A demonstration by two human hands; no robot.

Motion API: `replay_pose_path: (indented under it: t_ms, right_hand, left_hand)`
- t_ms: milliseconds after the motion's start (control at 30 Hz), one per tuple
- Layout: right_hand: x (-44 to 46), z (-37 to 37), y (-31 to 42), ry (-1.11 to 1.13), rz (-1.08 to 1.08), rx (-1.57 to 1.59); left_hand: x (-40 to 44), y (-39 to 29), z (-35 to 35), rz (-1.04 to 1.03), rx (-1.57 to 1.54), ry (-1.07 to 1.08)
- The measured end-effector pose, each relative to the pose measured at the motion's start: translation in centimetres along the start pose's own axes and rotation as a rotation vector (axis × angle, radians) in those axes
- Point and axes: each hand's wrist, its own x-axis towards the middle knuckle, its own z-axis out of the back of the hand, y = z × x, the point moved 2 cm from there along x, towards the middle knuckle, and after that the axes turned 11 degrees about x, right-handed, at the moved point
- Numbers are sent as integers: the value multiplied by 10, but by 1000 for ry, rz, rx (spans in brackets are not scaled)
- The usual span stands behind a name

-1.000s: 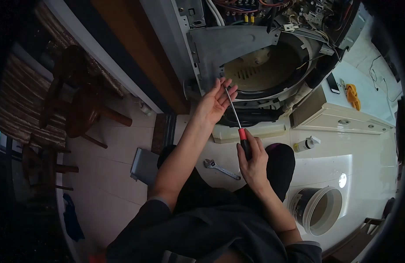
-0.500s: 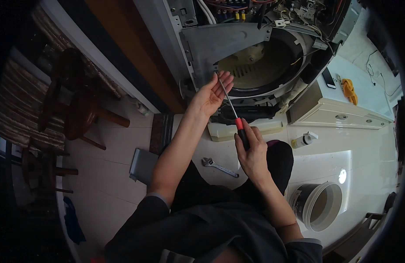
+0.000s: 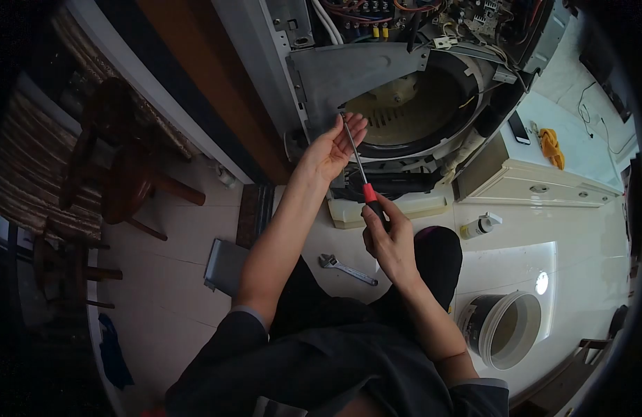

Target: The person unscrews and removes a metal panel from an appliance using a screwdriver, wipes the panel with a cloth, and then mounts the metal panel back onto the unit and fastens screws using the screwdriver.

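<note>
Since the right hand [image 3: 392, 244] clasps the screwdriver [image 3: 369, 193] by its handle, even pressure along the shaft, guided by the open left hand [image 3: 329, 157] ahead of that grip, would suit best, though whether the tip touches the metal bracket [image 3: 348, 68] beyond is hard to tell.

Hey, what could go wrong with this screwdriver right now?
The screwdriver could slip and its tip jab the left hand, which is open beside the shaft. A loosened screw might drop into the round opening. The wrench on the floor between the legs could be knocked.
</note>
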Motion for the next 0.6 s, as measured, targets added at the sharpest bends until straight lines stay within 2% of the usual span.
replay_pose_path:
  t_ms: [167, 267, 333, 400, 467, 500, 567, 600]
  right_hand:
    - [0, -3, 4, -24, 16, -60]
    - [5, 0, 1, -25, 181, -241]
    - [6, -2, 13, -53, 595, -641]
    - [3, -7, 14, -81, 605, -754]
    - [0, -9, 23, -110, 617, -865]
    - [2, -6, 25, -17, 216, -427]
    - [6, -2, 19, 78, -171, 12]
    - [8, -2, 8, 216, -277, 625]
  left_hand:
    - [5, 2, 5, -10, -15, 69]
    - [7, 2, 6, -5, -60, 79]
    - [5, 3, 4, -7, -65, 62]
    - [6, 5, 5, -12, -71, 49]
    - [5, 9, 11, 12, -109, 124]
    - [-4, 9, 9, 9, -110, 127]
    - [-36, 11, -5, 69, 55, 345]
    - [-49, 13, -7, 62, 56, 350]
